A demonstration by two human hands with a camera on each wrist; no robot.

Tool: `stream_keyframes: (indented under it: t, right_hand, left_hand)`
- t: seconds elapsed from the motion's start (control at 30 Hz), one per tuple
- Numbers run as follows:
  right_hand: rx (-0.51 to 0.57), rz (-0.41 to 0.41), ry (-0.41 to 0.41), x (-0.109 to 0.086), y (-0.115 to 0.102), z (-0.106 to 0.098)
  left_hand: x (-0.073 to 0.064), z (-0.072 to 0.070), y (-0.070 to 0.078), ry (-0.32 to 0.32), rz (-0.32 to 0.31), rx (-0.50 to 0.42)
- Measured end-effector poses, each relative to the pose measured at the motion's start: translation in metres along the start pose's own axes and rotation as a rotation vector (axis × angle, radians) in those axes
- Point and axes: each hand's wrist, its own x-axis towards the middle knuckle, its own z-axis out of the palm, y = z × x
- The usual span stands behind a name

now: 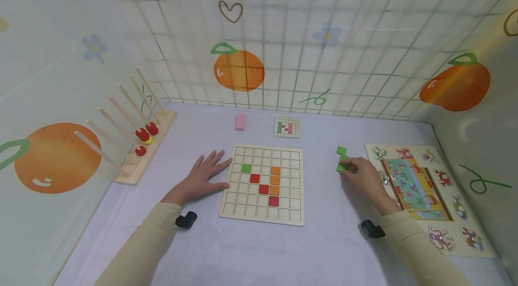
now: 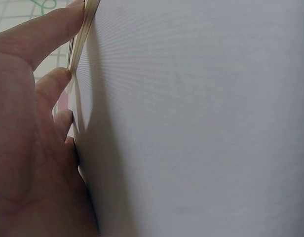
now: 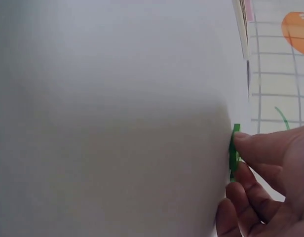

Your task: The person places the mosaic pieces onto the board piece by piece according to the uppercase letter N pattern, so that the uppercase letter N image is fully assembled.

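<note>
A square wooden grid board (image 1: 262, 219) lies mid-table. On it sit a green tile (image 1: 245, 168), three red tiles (image 1: 264, 189) running diagonally, and a column of three orange tiles (image 1: 275, 180). My left hand (image 1: 202, 178) rests flat with spread fingers, thumb and fingertip touching the board's left edge; the left wrist view shows the fingers against that edge. To the right of the board, my right hand (image 1: 364, 181) pinches a green tile (image 3: 234, 153) between thumb and finger. Another green tile (image 1: 341, 150) lies just beyond; the fingers partly hide the rest.
Behind the board are a small pattern card (image 1: 286, 127) and a pink block (image 1: 240, 122). A wooden peg stand (image 1: 150, 152) with red and yellow beads is at left. An animal puzzle board (image 1: 481, 232) lies at right, under the right forearm. A printed curtain backs the table.
</note>
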Motion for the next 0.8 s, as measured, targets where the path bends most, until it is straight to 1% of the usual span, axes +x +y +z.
stream_keyframes:
  t: [0.23,0.33,0.57,0.8]
  right_hand:
    - [0.030,-0.064,-0.005,-0.002,-0.005,0.007]
    - [0.032,-0.079,-0.012,-0.002,-0.009,0.010]
    - [0.022,-0.050,-0.045,-0.003,-0.015,0.014]
    - [0.033,-0.066,-0.052,-0.002,-0.016,0.016]
  left_hand:
    - [-0.001,0.000,0.002,0.000,-0.014,0.005]
    - [-0.001,0.000,0.001,0.003,-0.016,0.010]
    - [0.000,0.002,0.000,0.011,-0.010,0.014]
    - [0.000,0.002,-0.001,0.011,-0.008,0.012]
